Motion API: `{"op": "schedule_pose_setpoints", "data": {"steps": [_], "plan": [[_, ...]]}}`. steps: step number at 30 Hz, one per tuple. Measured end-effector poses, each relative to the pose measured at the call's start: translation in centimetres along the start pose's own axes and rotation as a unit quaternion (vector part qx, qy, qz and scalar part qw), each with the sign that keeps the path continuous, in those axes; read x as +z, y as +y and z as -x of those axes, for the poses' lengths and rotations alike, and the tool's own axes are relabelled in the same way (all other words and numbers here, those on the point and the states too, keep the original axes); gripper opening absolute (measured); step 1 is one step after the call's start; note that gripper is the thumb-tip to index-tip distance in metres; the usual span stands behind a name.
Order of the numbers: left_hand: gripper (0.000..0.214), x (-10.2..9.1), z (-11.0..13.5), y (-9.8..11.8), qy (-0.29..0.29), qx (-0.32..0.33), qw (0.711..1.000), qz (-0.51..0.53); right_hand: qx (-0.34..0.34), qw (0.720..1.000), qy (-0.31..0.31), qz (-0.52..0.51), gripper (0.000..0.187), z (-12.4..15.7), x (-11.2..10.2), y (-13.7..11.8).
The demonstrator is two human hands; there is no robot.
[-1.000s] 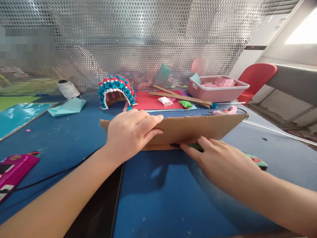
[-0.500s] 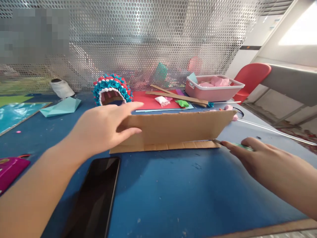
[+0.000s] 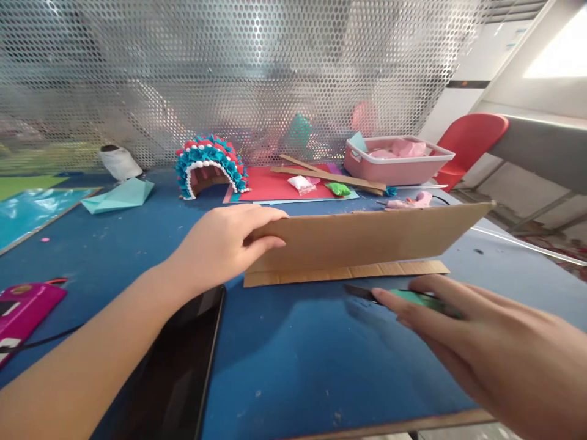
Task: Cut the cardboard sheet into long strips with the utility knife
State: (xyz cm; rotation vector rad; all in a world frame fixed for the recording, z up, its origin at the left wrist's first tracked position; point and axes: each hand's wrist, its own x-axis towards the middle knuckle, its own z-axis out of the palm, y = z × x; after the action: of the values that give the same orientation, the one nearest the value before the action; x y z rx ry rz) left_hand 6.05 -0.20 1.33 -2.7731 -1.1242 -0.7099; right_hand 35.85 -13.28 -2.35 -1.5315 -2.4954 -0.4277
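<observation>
My left hand (image 3: 233, 244) pinches the left end of a brown cardboard sheet (image 3: 367, 235), which stands on its long edge, leaning. In front of its base lies a narrow cardboard strip (image 3: 343, 273), flat on the blue table (image 3: 284, 366); whether the two are joined I cannot tell. My right hand (image 3: 463, 318) is wrapped round a green utility knife (image 3: 419, 298). Its dark blade (image 3: 359, 292) points left, just in front of the strip and apart from it. Under my left forearm lies a black phone (image 3: 183, 360).
A pink basket (image 3: 394, 170) stands at the back right beside cardboard strips, red paper (image 3: 270, 183) and pink scissors (image 3: 413, 201). A blue-and-red decorated arch (image 3: 211, 160) stands at the back. On the left lies a magenta device (image 3: 30, 311) with a black cord. A perforated metal screen rises behind.
The cardboard sheet and strip have shifted right with my left hand, whose fingers have closed on the sheet. The knife has moved left, away from the strip's right end.
</observation>
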Motion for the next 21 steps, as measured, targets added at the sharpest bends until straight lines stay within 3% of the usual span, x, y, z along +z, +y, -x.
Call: {"op": "schedule_pose_setpoints", "data": {"steps": [3,10,16,21], "plan": [[0.027,0.3,0.1,0.7,0.003,0.01,1.0,0.006,-0.092,0.994,-0.036,0.037,0.063,-2.9,0.2,-1.7],[0.029,0.4,0.5,0.8,0.02,0.025,0.999,0.026,-0.093,0.987,-0.127,0.038,0.056,-7.8,0.5,-5.3],[0.031,0.8,0.8,0.7,0.017,-0.008,0.999,0.04,-0.077,0.983,-0.163,0.042,0.049,-9.0,0.3,-7.1],[0.027,0.6,0.7,0.5,0.007,0.021,0.999,0.028,-0.073,0.981,-0.171,0.054,0.05,-8.9,0.3,-7.3]]}}
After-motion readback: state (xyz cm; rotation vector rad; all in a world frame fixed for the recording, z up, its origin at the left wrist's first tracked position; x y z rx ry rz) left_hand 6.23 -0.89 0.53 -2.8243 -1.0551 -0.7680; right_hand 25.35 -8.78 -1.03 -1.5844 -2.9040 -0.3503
